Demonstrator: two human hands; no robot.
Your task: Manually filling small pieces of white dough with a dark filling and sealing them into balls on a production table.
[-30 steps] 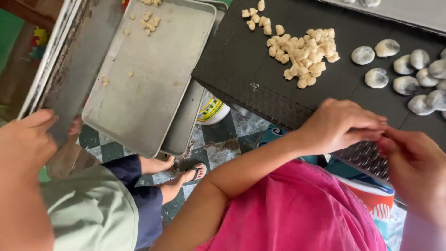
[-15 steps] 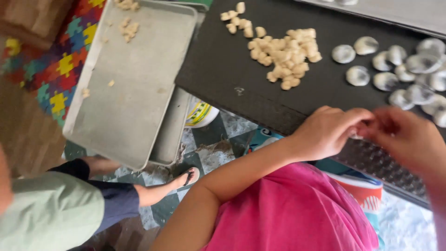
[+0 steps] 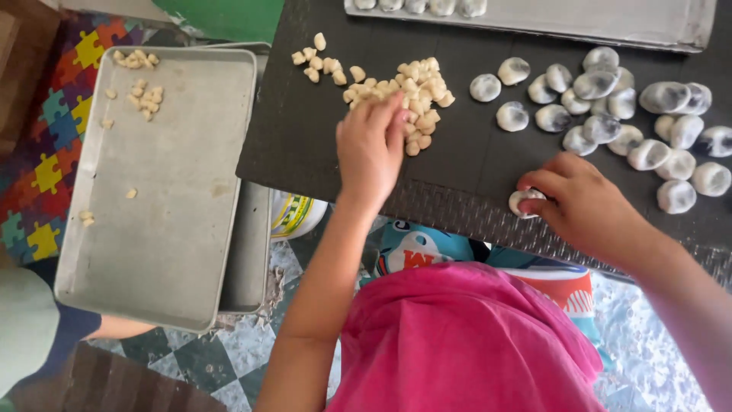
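— Where are your hands on the black textured table (image 3: pixel 305 145)?

— Your left hand (image 3: pixel 371 149), fingers loosely spread, rests on the heap of small pale dough pieces (image 3: pixel 408 91). Your right hand (image 3: pixel 583 202) pinches a round white dough ball (image 3: pixel 524 201) near the table's front edge.

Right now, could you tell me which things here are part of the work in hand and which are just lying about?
In hand:
- left hand reaching into the pile of small pale pieces
- right hand holding a round dough ball
- grey-white dough balls on the dark mat

Lying about:
- metal tray with a few stray pieces
- puzzle-pattern floor mat
- far tray
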